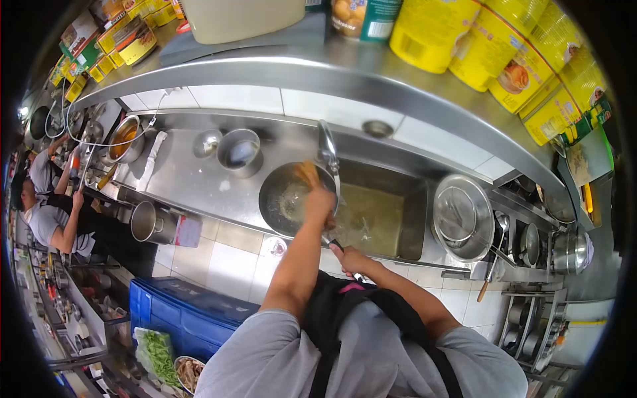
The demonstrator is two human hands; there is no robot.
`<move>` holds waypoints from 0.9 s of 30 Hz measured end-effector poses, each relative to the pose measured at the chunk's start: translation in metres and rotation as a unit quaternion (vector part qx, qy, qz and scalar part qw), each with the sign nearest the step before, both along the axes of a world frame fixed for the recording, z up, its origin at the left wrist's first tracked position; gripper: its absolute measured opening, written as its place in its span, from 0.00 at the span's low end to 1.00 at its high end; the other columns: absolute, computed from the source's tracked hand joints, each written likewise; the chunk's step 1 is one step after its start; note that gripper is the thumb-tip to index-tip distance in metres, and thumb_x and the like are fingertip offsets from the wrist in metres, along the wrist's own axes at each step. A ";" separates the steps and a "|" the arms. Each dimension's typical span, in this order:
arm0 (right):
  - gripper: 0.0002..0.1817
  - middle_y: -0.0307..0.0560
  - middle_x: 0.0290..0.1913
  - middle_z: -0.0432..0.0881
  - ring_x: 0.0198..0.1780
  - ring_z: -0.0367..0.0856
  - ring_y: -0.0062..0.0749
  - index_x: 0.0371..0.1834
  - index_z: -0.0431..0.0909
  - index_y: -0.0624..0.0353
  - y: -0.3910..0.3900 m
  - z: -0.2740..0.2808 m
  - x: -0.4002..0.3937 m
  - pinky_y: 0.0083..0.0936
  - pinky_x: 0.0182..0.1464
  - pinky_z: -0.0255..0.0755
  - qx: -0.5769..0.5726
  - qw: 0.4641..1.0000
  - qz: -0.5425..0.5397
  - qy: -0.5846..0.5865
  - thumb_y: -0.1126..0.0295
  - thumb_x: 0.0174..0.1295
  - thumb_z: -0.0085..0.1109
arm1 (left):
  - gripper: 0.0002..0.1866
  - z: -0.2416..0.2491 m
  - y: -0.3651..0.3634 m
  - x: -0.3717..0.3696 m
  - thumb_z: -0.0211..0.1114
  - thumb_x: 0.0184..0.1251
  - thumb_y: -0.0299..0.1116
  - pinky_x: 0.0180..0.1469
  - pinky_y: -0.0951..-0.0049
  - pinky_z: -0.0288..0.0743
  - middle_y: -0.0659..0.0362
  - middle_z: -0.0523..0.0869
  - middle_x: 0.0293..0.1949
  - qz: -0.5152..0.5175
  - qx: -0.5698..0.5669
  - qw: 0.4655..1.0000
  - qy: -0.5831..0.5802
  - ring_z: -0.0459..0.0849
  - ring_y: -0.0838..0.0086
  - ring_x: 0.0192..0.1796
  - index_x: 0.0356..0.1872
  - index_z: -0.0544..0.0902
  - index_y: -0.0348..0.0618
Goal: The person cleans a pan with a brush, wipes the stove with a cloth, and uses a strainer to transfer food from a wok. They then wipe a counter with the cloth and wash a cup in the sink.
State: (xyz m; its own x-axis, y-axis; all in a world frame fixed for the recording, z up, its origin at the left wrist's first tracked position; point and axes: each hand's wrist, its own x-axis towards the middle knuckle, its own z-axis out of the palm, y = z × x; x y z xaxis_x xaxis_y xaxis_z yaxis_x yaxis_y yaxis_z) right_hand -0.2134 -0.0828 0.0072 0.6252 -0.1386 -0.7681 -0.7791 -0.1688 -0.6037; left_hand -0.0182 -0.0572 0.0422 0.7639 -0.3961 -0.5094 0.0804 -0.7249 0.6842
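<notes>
A dark round pan [271,198] rests at the left edge of the sink, tilted a little, with some wet, whitish liquid inside. My left hand [320,202] is over the pan's right side, closed on a tan brush-like tool [307,174] whose end is blurred against the pan. Lower and to the right, my right hand [353,260] is wrapped round the pan's dark handle [336,245]. The metal faucet [327,142] stands just behind the pan. Cloudy water fills the sink basin [415,229] on the right.
Metal bowls [240,152] stand on the left counter beside a white cloth [152,161]. Right of the sink is a large strainer [463,217]. A shelf edge [265,74] with yellow cans [434,33] runs above. A blue bin [189,315] is below left; co-workers [50,222] stand far left.
</notes>
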 end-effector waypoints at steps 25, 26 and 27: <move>0.53 0.63 0.34 0.84 0.38 0.85 0.51 0.33 0.83 0.70 -0.133 -0.038 0.015 0.43 0.46 0.76 -0.264 0.954 0.125 -0.063 0.20 0.58 0.34 | 0.34 0.033 0.093 0.078 0.58 0.64 0.38 0.56 0.63 0.78 0.55 0.84 0.55 -0.555 0.350 0.728 -0.197 0.85 0.60 0.54 0.70 0.63 0.88; 0.53 0.63 0.38 0.84 0.44 0.84 0.54 0.36 0.83 0.69 -0.138 -0.016 0.024 0.44 0.49 0.75 -0.285 0.947 0.146 -0.040 0.20 0.57 0.35 | 0.34 0.047 0.099 0.089 0.59 0.63 0.38 0.55 0.65 0.79 0.56 0.84 0.55 -0.552 0.376 0.715 -0.206 0.86 0.62 0.54 0.69 0.65 0.88; 0.53 0.64 0.42 0.84 0.49 0.83 0.56 0.39 0.84 0.68 -0.141 0.005 0.030 0.45 0.52 0.73 -0.305 0.937 0.167 -0.018 0.19 0.56 0.36 | 0.34 0.046 0.107 0.102 0.59 0.63 0.38 0.55 0.65 0.79 0.56 0.84 0.55 -0.551 0.375 0.718 -0.201 0.86 0.62 0.54 0.69 0.65 0.88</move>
